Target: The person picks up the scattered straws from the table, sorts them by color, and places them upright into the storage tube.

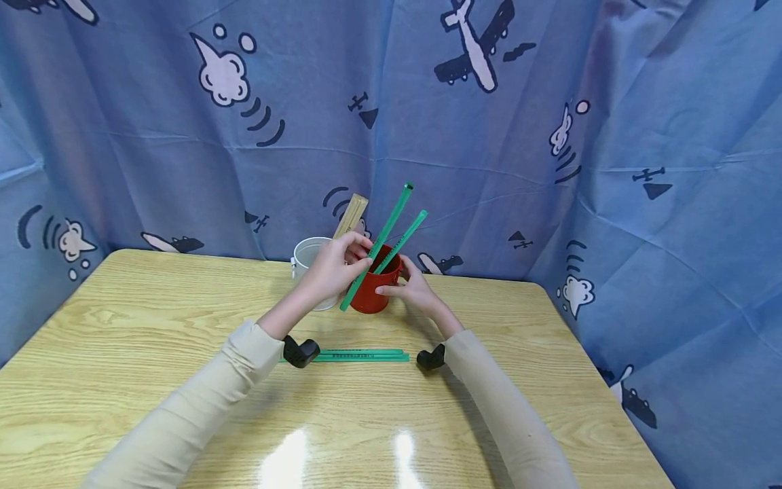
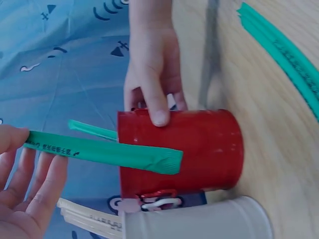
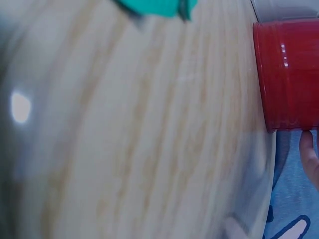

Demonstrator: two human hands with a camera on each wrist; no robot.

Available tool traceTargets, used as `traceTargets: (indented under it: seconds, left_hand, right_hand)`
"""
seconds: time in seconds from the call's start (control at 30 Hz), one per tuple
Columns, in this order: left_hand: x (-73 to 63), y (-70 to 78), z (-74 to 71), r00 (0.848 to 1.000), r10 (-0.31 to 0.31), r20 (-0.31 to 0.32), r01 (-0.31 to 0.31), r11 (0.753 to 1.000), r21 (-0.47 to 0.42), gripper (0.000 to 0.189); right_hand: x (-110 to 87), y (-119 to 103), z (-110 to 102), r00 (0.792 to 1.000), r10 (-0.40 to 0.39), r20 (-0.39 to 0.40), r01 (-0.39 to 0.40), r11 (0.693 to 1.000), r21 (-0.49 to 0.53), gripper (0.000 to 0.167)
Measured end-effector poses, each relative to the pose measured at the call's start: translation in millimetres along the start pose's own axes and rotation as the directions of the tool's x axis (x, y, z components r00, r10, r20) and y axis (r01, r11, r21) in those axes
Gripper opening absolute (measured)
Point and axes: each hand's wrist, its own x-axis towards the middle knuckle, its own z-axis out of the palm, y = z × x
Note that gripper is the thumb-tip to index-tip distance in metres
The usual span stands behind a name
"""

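2 hands in view: I see both near the centre of the head view, left hand (image 1: 333, 267) and right hand (image 1: 417, 286) at opposite sides of the red bucket (image 1: 369, 299).
Left hand grip: thumb and fingers pinch 1 green packet (image 1: 383, 233) partway along its length.
Right hand grip: it holds the red bucket from the right side of the frame, thumb on the outer wall.
Packet's long axis: lower left to upper right, roughly parallel to the 1 standing packet (image 1: 403, 240) in the bucket.
Lower end against rim: I see it below the rim, in front of the outer wall, not in the mouth; contact I cannot tell. I judge this relation decisive.
Nearer hand: left for the packet, right for the bucket's right wall.
White bucket (image 2: 199, 221): just left of the red one in the head view, holding beige packets (image 1: 350, 216).
Loose packets (image 1: 360, 356): flat on the table (image 1: 519, 353), lower centre, lying left to right.
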Motion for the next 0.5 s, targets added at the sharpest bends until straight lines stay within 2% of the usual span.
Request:
traceTargets:
  seconds: [0.07,0.2,0.37,0.5]
  left_hand:
    - [4.1,3.1,-0.2,0.999,0.015,-0.036,-0.016,1.0,-0.014,0.022]
    - [13.2,7.9,-2.0,0.992,0.041,-0.121,-0.044,0.999,-0.025,0.024]
    - [23.7,11.3,-2.8,0.98,0.049,-0.193,-0.054,0.998,-0.022,0.026]
    - [28.8,11.7,0.2,0.961,0.072,-0.265,-0.089,0.995,-0.05,0.026]
  right_hand:
    - [-4.5,-9,0,1.0,0.003,0.008,-0.003,1.0,0.001,0.081]
    - [-5.0,-10,0,1.0,0.004,0.011,-0.004,1.0,0.0,0.081]
    - [-0.9,1,1,1.0,-0.013,-0.012,0.013,1.0,-0.002,0.078]
    - [-1.5,0,1,1.0,-0.02,-0.019,0.02,1.0,0.001,0.078]
